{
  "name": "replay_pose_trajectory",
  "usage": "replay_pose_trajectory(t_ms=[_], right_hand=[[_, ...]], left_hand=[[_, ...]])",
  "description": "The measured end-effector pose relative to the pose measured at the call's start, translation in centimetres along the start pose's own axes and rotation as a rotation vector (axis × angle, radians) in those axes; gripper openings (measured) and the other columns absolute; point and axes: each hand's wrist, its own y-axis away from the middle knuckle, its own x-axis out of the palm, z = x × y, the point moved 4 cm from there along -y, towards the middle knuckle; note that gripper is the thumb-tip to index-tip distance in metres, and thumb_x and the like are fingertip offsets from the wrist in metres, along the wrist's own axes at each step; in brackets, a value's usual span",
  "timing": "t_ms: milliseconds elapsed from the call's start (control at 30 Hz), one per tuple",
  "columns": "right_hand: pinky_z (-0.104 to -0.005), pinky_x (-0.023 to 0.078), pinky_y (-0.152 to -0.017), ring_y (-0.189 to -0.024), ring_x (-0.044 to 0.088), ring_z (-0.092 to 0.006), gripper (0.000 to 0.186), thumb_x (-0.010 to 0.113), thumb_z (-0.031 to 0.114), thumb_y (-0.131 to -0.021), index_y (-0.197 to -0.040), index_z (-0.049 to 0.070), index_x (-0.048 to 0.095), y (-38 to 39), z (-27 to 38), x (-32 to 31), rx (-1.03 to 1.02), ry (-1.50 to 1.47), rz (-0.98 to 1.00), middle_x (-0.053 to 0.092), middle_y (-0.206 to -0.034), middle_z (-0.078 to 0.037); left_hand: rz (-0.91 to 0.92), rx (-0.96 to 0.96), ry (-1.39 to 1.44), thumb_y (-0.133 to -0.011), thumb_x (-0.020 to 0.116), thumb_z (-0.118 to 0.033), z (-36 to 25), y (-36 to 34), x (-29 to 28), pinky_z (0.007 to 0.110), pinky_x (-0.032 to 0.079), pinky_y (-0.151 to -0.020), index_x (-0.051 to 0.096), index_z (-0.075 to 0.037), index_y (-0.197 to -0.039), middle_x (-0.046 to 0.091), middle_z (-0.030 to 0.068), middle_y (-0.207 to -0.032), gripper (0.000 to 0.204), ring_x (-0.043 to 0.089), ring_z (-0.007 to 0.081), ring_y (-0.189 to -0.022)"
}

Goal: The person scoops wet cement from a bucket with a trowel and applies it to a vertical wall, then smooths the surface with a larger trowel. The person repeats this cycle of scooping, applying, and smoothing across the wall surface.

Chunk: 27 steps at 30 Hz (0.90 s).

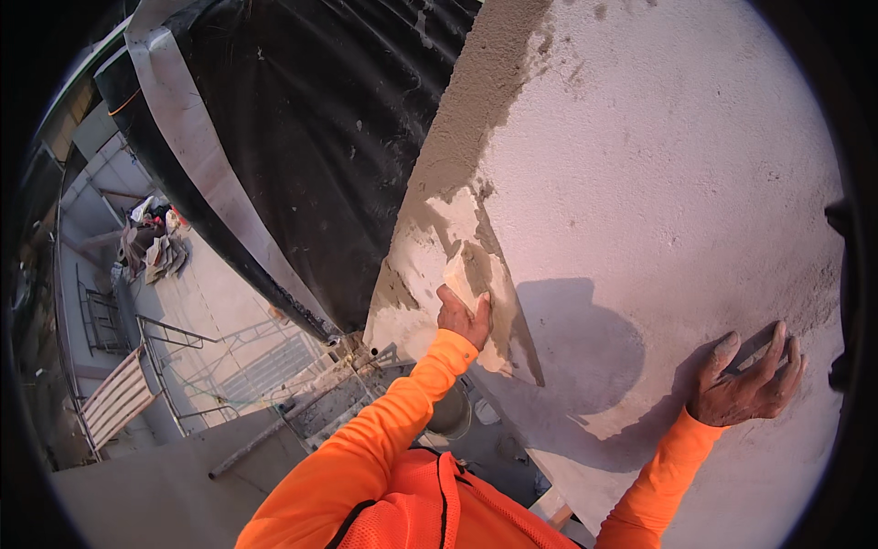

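My left hand (465, 317) is closed around a mortar-smeared plastering float (502, 339). The float's long, pale face lies along the left edge of a whitish wall (631, 174). Wet grey-brown mortar (455, 137) runs in a band up that edge, with smears beside the float. Over on the right, my right hand (745, 377) rests against the wall, fingers spread and holding nothing. Its shadow and that of my head fall on the surface. Orange sleeves cover both my arms.
Black plastic sheeting (311, 137) hangs beyond the wall's left edge. Below are scaffold pipes (265, 439), a bucket (450, 414) and a metal frame (174, 343). A heap of sacks and cloth (155, 247) lies on the lower floor at far left.
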Motion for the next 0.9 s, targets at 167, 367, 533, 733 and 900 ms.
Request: replay_pose_trajectory(t_ms=[167,367,533,733,900], right_hand=[[-0.0432,0.038,-0.111,-0.137,0.046,-0.0282,0.052,0.066,0.041,-0.094,-0.138,0.013,0.065,0.3,-0.3,0.0,0.017,-0.040,0.004,0.055,-0.141,-0.010],[-0.0434,0.038,-0.111,-0.136,0.046,-0.0289,0.052,0.067,0.039,-0.093,-0.138,0.012,0.064,0.2,-0.1,0.0,0.013,-0.005,0.014,0.056,-0.139,-0.010],[-0.0440,0.038,-0.110,-0.135,0.047,-0.0297,0.052,0.067,0.038,-0.093,-0.137,0.011,0.065,-0.4,-0.3,-0.1,-0.051,-0.054,-0.044,0.056,-0.138,-0.011],[-0.0444,0.038,-0.111,-0.136,0.047,-0.0301,0.054,0.066,0.039,-0.093,-0.139,0.012,0.063,-0.4,-0.5,0.0,-0.070,-0.035,-0.023,0.056,-0.139,-0.011],[-0.0449,0.033,-0.115,-0.139,0.044,-0.0299,0.056,0.063,0.043,-0.094,-0.142,0.014,0.061,0.1,-0.4,0.0,0.028,0.027,0.022,0.055,-0.141,-0.010]], left_hand=[[-0.116,-0.257,0.016,-0.090,0.073,-0.033,0.9,-4.5,-2.1,0.052,0.050,-0.082,0.036,0.008,-0.117,0.063,0.0339,-0.093,0.062,0.064,0.0498,-0.089],[0.036,-0.117,-0.032,-0.090,0.074,-0.031,-2.3,-1.1,-0.2,0.052,0.052,-0.084,0.035,0.006,-0.118,0.065,0.0357,-0.098,0.060,0.065,0.0511,-0.094],[-0.131,-0.039,-0.055,-0.090,0.075,-0.028,-3.8,-2.5,-2.2,0.050,0.053,-0.085,0.035,0.006,-0.119,0.065,0.0338,-0.102,0.060,0.067,0.0471,-0.096],[0.007,0.070,-0.101,-0.091,0.073,-0.031,-4.7,-0.8,-0.2,0.051,0.052,-0.079,0.032,0.008,-0.124,0.065,0.0307,-0.090,0.065,0.066,0.0470,-0.082],[-0.075,0.031,-0.069,-0.092,0.072,-0.031,-0.3,2.5,0.6,0.052,0.051,-0.084,0.033,0.009,-0.129,0.064,0.0339,-0.099,0.067,0.065,0.0498,-0.091]])
